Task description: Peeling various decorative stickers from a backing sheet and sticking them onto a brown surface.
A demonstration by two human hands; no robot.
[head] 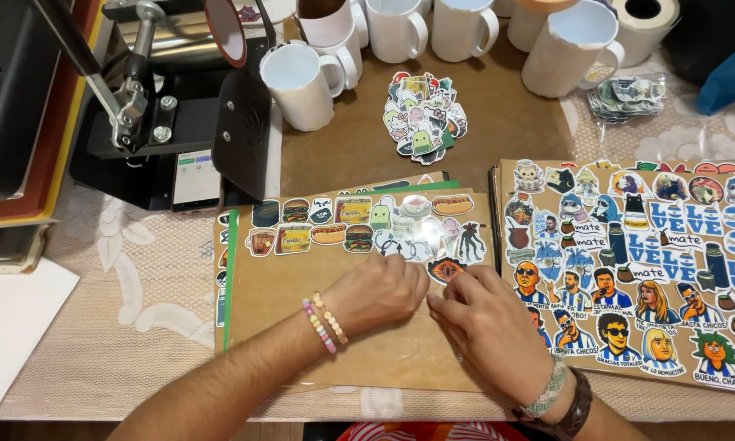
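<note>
Head view, looking down at my bench. My left hand (377,291), with bead bracelets at the wrist, rests on the brown cardboard sheet (318,335), fingers curled toward the middle. My right hand (486,320), with a woven band and a dark strap at the wrist, meets it fingertip to fingertip. Both hands are pinched narrow at the small dark oval sticker with an orange centre (446,269), which lies at the sheet's right edge just below the rows of stickers. I cannot tell whether either hand actually has it gripped or only presses on it.

The rows of food and character stickers (359,222) fill the top of the cardboard sheet. Just beside it on the right lies a second brown board covered with portrait and blue-white lettered stickers (629,269). A loose pile of stickers (423,118) sits on the table above, near a white ceramic mug (300,86). A black mug heat press (179,114) stands at upper left. A lace-patterned tablecloth (130,302) covers the table.
</note>
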